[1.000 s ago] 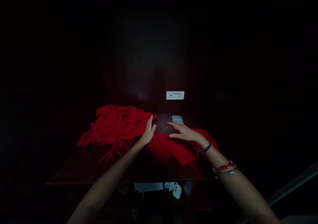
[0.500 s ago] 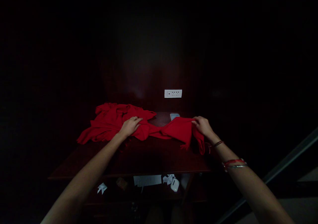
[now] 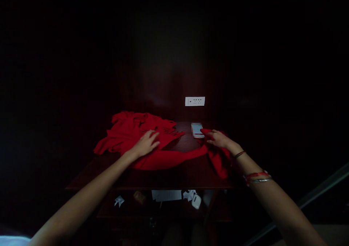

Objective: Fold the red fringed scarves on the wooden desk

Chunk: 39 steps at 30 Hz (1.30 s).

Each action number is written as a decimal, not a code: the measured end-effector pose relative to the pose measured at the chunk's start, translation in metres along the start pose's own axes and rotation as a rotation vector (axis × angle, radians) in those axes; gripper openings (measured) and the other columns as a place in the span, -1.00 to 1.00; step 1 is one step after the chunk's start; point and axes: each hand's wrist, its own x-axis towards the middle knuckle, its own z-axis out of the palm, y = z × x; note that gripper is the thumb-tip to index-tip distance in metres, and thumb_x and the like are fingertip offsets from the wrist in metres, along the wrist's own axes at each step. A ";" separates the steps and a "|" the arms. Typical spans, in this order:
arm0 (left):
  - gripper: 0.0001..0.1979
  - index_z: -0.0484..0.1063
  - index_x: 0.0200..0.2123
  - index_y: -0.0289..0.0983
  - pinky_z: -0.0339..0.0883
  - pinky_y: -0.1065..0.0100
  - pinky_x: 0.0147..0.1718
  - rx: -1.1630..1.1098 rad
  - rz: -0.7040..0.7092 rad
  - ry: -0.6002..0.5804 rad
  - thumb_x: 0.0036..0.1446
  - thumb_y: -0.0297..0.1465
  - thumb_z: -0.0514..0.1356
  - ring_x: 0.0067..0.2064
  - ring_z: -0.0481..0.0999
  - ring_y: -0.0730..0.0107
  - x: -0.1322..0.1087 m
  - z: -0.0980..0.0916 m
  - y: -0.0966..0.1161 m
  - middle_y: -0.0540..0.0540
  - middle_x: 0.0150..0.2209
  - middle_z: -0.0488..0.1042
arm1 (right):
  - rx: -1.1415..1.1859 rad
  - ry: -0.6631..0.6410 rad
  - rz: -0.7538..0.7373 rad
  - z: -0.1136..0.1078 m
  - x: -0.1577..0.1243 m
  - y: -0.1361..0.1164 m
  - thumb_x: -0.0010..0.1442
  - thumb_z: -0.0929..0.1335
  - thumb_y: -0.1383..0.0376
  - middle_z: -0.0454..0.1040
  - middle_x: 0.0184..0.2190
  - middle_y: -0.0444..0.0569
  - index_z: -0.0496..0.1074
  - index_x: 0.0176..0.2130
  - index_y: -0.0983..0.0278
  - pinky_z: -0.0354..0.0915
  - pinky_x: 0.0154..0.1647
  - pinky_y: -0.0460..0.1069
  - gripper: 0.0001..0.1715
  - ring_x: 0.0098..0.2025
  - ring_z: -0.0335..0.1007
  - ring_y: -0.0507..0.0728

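Observation:
A red fringed scarf (image 3: 131,133) lies bunched across a dark wooden table (image 3: 177,177) in a dim room. My left hand (image 3: 145,144) rests flat on the bunched part at the left, fingers stretched out. My right hand (image 3: 218,139) lies on the scarf's right end, fingers extended over the cloth near the table's right edge. A narrow band of scarf runs between the two hands. A lit phone (image 3: 196,129) lies on the table just beyond my right hand.
A white wall socket (image 3: 195,101) sits on the dark panel behind the table. On a lower shelf lie white papers (image 3: 166,195), a small white case (image 3: 195,201) and crumpled scraps (image 3: 119,201). The surroundings are almost black.
Both hands gathered the scarf and lifted its middle, then laid it down again. The stretch between them now lies as a narrow band nearer the front, and the phone shows more.

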 end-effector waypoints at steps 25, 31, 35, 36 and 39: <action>-0.54 0.10 -0.03 -0.26 0.20 0.34 -0.21 -0.108 0.117 -0.130 -0.03 -0.66 -0.13 -0.14 0.32 0.32 -0.004 0.040 0.064 -0.17 -0.14 0.28 | 0.008 -0.101 -0.382 0.004 -0.009 -0.073 -0.08 0.34 0.21 0.19 -0.04 0.13 0.11 0.05 0.27 0.09 -0.08 0.03 -0.30 -0.02 0.10 0.22; -0.54 0.10 -0.04 -0.22 0.16 0.41 -0.17 -0.213 0.105 0.008 -0.03 -0.65 -0.13 -0.14 0.28 0.38 0.011 0.012 0.048 -0.09 -0.17 0.27 | 0.062 -0.014 -0.314 0.026 0.000 -0.086 0.03 0.26 0.28 0.36 -0.19 0.07 0.22 -0.05 0.27 0.16 -0.22 -0.06 -0.56 -0.18 0.28 0.13; -0.70 0.14 -0.06 -0.18 0.23 0.36 -0.28 -0.060 0.103 -0.048 0.10 -0.37 -0.10 -0.23 0.33 0.32 0.009 0.003 0.048 -0.10 -0.18 0.23 | 0.205 0.055 -0.259 0.024 0.013 -0.076 0.09 0.20 0.34 0.44 -0.33 -0.01 0.39 -0.29 0.30 0.16 -0.24 -0.12 -0.78 -0.27 0.33 0.05; -0.67 0.13 -0.05 -0.18 0.24 0.35 -0.31 -0.022 0.115 -0.058 0.09 -0.29 -0.07 -0.24 0.34 0.30 0.008 0.002 0.048 -0.11 -0.16 0.21 | 0.251 0.106 -0.243 0.022 0.015 -0.072 0.10 0.19 0.34 0.44 -0.33 -0.02 0.39 -0.30 0.31 0.16 -0.24 -0.12 -0.77 -0.27 0.33 0.04; -0.65 0.12 -0.04 -0.18 0.25 0.35 -0.33 0.039 0.131 -0.062 0.07 -0.30 -0.03 -0.23 0.33 0.28 0.007 0.005 0.046 -0.12 -0.14 0.18 | 0.334 0.197 -0.198 0.014 0.017 -0.064 0.12 0.17 0.27 0.45 -0.36 -0.02 0.41 -0.34 0.31 0.18 -0.27 -0.10 -0.72 -0.32 0.33 0.05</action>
